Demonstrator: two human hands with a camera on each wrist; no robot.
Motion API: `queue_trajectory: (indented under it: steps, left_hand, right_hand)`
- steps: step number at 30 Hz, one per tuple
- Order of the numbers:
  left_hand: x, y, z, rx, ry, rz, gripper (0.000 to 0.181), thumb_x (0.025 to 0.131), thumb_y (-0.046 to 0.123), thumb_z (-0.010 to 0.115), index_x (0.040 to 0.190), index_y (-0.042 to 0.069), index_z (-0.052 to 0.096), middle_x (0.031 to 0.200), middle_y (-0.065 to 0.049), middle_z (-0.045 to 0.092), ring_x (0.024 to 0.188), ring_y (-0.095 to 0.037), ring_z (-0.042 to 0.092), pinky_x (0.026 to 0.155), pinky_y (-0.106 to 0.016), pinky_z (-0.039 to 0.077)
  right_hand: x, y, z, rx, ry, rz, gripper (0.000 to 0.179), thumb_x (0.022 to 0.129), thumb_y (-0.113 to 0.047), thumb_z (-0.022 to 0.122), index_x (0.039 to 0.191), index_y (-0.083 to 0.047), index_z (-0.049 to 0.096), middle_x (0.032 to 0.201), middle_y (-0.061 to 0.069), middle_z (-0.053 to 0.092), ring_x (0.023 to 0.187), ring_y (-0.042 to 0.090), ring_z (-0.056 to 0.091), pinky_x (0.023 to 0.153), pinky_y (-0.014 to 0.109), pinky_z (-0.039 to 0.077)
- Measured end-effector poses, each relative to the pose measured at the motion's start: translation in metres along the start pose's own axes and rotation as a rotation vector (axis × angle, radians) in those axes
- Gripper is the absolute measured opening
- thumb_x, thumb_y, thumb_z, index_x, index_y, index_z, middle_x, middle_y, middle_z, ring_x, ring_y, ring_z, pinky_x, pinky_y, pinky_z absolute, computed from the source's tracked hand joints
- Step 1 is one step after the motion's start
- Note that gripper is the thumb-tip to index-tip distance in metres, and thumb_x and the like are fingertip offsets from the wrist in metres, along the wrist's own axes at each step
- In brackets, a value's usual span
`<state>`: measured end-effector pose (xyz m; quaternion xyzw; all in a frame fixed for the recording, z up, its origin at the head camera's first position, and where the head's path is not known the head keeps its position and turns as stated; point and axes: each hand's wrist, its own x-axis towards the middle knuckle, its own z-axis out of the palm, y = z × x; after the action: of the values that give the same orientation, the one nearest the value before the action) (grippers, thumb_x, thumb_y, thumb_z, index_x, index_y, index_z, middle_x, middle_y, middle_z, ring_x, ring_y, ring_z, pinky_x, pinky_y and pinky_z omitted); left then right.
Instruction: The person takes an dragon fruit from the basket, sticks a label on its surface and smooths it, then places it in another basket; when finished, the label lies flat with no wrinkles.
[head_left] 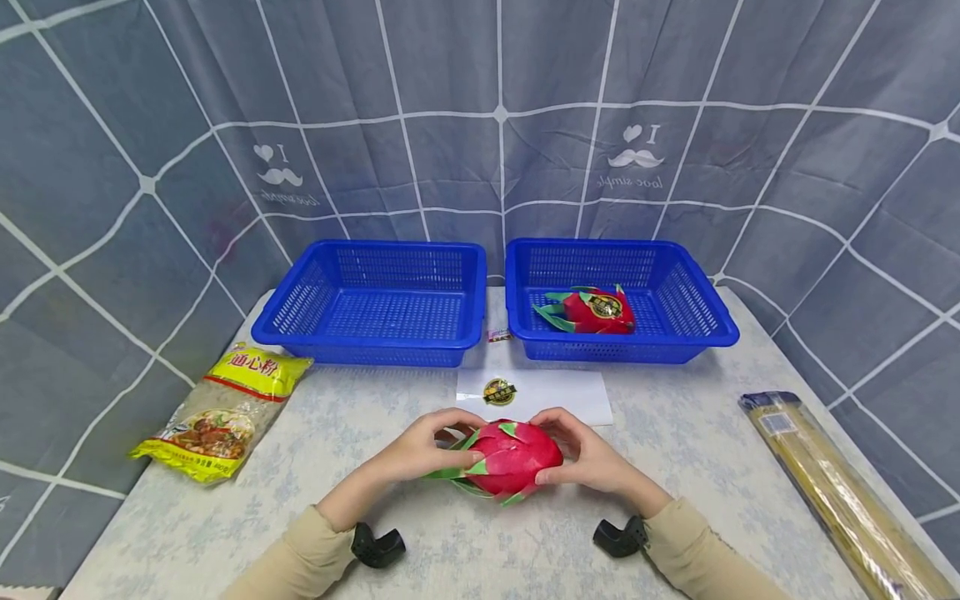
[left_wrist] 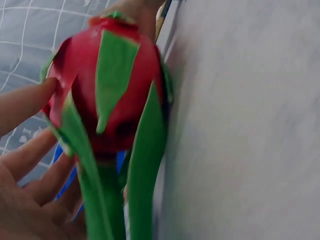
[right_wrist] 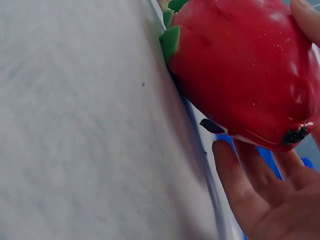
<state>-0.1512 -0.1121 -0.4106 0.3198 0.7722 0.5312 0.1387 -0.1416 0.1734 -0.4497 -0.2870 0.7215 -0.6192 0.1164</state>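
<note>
A red dragon fruit [head_left: 517, 457] with green leafy scales lies sideways, low over the table, between the two hands. At its leafy left end, my left hand [head_left: 422, 448] holds it with the thumb in front and the fingers behind. My right hand [head_left: 583, 452] grips the rounded right end in the same manner. Long green leaves [left_wrist: 147, 165] trail past the left palm in the left wrist view. In the right wrist view the smooth red side of the fruit ends in a small dark tip [right_wrist: 295, 135]. Just behind it, a white sheet [head_left: 562, 396] bears a black-and-gold sticker [head_left: 498, 392].
Two blue plastic baskets stand at the back: the left basket [head_left: 367, 343] and the right basket [head_left: 607, 348], which contains another dragon fruit [head_left: 581, 312] with a sticker. A yellow-ended food bag [head_left: 225, 412] lies left. At the right edge is a long noodle pack [head_left: 840, 492].
</note>
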Motion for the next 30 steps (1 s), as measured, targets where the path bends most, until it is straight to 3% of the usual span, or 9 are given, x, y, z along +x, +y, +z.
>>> queue_trajectory:
  steps: [3, 6, 10, 14, 18, 23, 30]
  left_hand:
    - [0.001, -0.007, -0.009, 0.008, -0.035, -0.002, 0.033, 0.085, 0.018, 0.070, 0.116, 0.007, 0.063, 0.111, -0.005, 0.063, 0.100, -0.022, 0.058, 0.085, -0.034, 0.049]
    - [0.003, -0.011, -0.018, -0.008, -0.035, -0.001, 0.034, 0.087, 0.016, 0.068, 0.116, 0.002, 0.062, 0.113, -0.012, 0.062, 0.102, -0.026, 0.058, 0.085, -0.035, 0.049]
    - [0.007, -0.017, -0.028, -0.030, 0.034, -0.022, 0.034, 0.089, 0.014, 0.065, 0.117, -0.004, 0.060, 0.114, -0.020, 0.061, 0.102, -0.027, 0.059, 0.084, -0.033, 0.049]
    - [0.009, -0.026, -0.032, -0.072, 0.101, -0.054, 0.032, 0.091, 0.011, 0.061, 0.118, -0.006, 0.059, 0.116, -0.022, 0.060, 0.104, -0.028, 0.059, 0.085, -0.029, 0.049]
    - [0.011, -0.038, -0.031, -0.113, 0.116, -0.074, 0.032, 0.092, 0.008, 0.058, 0.120, -0.007, 0.057, 0.118, -0.023, 0.059, 0.108, -0.033, 0.057, 0.087, -0.027, 0.048]
    - [0.011, -0.050, -0.029, -0.133, 0.082, -0.093, 0.034, 0.092, 0.010, 0.059, 0.122, -0.007, 0.056, 0.122, -0.022, 0.058, 0.115, -0.033, 0.054, 0.094, -0.027, 0.043]
    - [0.009, -0.056, -0.028, -0.118, 0.030, -0.069, 0.037, 0.094, 0.011, 0.057, 0.124, -0.010, 0.053, 0.124, -0.025, 0.055, 0.117, -0.037, 0.051, 0.097, -0.033, 0.042]
  right_hand:
    - [0.000, -0.002, -0.003, -0.046, -0.024, 0.005, 0.062, 0.075, -0.009, 0.079, 0.128, -0.007, 0.046, 0.128, 0.014, 0.050, 0.117, 0.022, 0.050, 0.090, 0.034, 0.047]
    - [0.001, -0.004, -0.011, -0.042, -0.062, -0.018, 0.058, 0.079, -0.007, 0.074, 0.130, -0.003, 0.046, 0.129, 0.023, 0.047, 0.117, 0.027, 0.050, 0.091, 0.035, 0.047]
    - [0.009, -0.008, -0.025, -0.030, -0.060, -0.030, 0.034, 0.093, -0.005, 0.057, 0.124, 0.007, 0.049, 0.121, 0.034, 0.049, 0.111, 0.035, 0.055, 0.090, 0.036, 0.048]
    - [0.029, -0.010, -0.036, -0.052, 0.003, 0.052, 0.030, 0.099, -0.013, 0.047, 0.117, 0.009, 0.053, 0.115, 0.034, 0.054, 0.103, 0.032, 0.061, 0.086, 0.041, 0.050]
    - [0.053, -0.006, -0.041, -0.099, 0.015, 0.127, 0.030, 0.097, -0.012, 0.052, 0.117, 0.009, 0.054, 0.114, 0.031, 0.056, 0.100, 0.032, 0.062, 0.082, 0.044, 0.051]
    - [0.079, 0.002, -0.040, -0.125, -0.006, 0.177, 0.034, 0.093, -0.012, 0.058, 0.119, 0.009, 0.054, 0.116, 0.026, 0.058, 0.095, 0.035, 0.062, 0.076, 0.041, 0.053]
    - [0.103, 0.015, -0.037, -0.183, -0.006, 0.264, 0.035, 0.090, -0.018, 0.063, 0.117, 0.004, 0.059, 0.113, 0.017, 0.062, 0.088, 0.023, 0.064, 0.072, 0.035, 0.054]
